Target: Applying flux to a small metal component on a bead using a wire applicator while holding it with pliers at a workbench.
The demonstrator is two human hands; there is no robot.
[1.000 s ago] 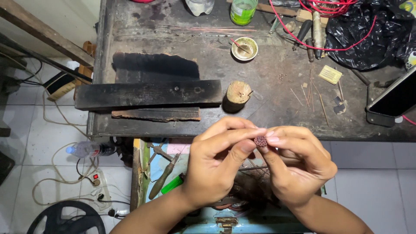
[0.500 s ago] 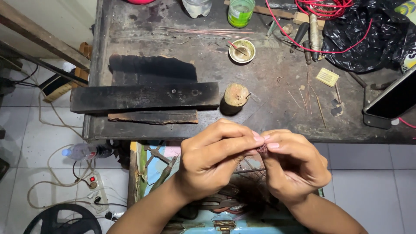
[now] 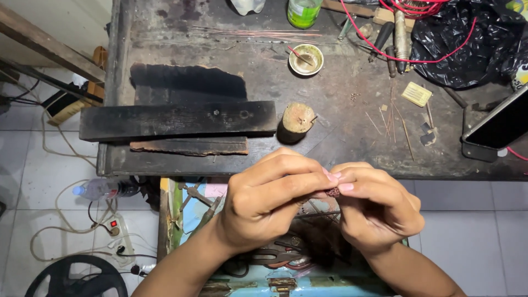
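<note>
Here, left hand (image 3: 269,203), right hand (image 3: 377,206) pinching small reddish piece (image 3: 333,192), workbench (image 3: 341,143) beyond

Workbench and floor surroundings as you see them from above.

On the dark workbench (image 3: 165,165) you have a long black wooden bar (image 3: 176,120), a short wooden stump (image 3: 297,117) just beside its right end, a small round dish (image 3: 306,59), thin copper rods (image 3: 258,34), a green bottle (image 3: 303,11), a black plastic bag (image 3: 467,49) with red wire (image 3: 418,58) across it, and a phone (image 3: 501,122). On the tiled floor lie a power strip (image 3: 116,231) and a clear bottle (image 3: 102,188).
</note>
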